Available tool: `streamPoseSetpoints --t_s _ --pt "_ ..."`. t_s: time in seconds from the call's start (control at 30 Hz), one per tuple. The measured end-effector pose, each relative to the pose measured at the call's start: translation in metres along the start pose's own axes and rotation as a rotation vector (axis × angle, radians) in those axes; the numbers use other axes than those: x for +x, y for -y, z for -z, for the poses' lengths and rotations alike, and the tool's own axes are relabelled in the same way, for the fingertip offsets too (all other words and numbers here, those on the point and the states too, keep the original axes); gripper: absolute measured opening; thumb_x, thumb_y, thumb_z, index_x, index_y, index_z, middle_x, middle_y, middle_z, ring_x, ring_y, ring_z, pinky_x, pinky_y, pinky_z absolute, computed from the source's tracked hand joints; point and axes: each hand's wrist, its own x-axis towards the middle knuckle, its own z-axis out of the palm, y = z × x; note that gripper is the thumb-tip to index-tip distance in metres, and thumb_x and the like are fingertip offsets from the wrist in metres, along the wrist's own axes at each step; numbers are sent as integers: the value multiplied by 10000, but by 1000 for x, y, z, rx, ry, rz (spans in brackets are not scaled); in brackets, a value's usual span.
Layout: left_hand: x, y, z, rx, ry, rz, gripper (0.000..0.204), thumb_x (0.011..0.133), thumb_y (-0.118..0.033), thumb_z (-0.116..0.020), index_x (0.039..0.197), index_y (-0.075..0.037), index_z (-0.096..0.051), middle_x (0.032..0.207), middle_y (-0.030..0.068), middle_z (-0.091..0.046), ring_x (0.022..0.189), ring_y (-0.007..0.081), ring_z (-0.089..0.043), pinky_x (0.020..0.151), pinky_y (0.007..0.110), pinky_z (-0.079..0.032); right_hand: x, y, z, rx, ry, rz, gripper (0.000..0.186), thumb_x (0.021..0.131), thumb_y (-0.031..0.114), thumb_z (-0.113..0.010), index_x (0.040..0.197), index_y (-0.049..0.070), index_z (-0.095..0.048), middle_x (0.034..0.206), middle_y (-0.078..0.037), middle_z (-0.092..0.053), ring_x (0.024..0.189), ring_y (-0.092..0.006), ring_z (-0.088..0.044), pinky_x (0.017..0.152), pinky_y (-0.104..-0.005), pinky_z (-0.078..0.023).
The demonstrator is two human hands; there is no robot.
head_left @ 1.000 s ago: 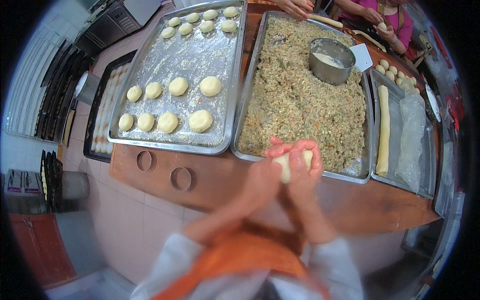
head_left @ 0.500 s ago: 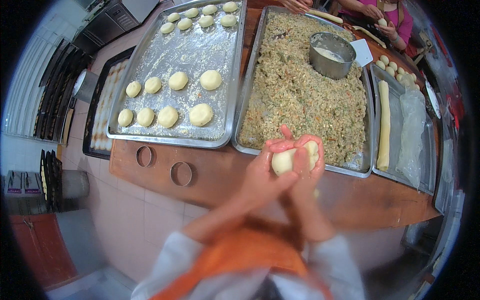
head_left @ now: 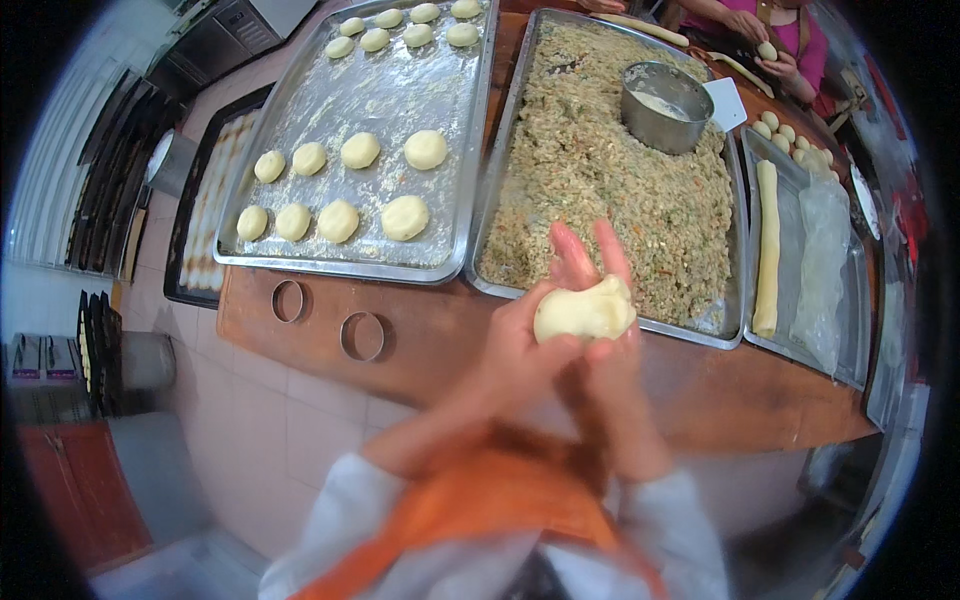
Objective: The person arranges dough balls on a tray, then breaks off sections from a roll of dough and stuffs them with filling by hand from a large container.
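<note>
**Two bare hands cradle a pale dough ball over a wooden worktable**

At the centre, a dough ball [head_left: 572, 314] sits between the person's left hand [head_left: 516, 338] and right hand [head_left: 612, 366], held up by the near rim of a metal tray [head_left: 690, 336] of crumbly, speckled filling [head_left: 620, 195]. The left hand cups its smooth, rounded side, thumb along the lower edge. The right hand supports it from below and the right, where the dough puckers into a gathered lip. Reddish, wet-looking fingers stretch upward beyond it, loosely parted. Because the hands overlap, I cannot tell how the right fingers sit underneath.

The dough looks light, soft and easily dented, perhaps slightly slick. The round side seems the safer hold, cradled from below; the thin lip would likely tear under a hard pinch.

To the left, a floured metal tray [head_left: 345, 268] carries rows of flattened dough rounds [head_left: 405, 218].
</note>
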Motion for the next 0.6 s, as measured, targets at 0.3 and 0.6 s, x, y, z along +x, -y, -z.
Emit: streamPoseSetpoints --t_s 0.3,0.6 --pt "-2 0 -11 147 -107 -92 477 754 -359 -593 1068 -6 -528 931 148 -608 859 238 -605 739 326 -471 -3 -9 24 -34 17 -94 319 901 256 -441 1020 -9 -574 1184 -208 -499 1195 -296 -396 1044 -412 -187" --pt "-5 6 4 120 62 23 472 716 -375 -655 1000 -11 -555 891 143 -612 842 239 -615 727 319 -481 -6 -6 9 -234 54 72 377 934 318 -339 1053 31 -554 1219 -204 -470 1233 -318 -341 1046 -425 -183"
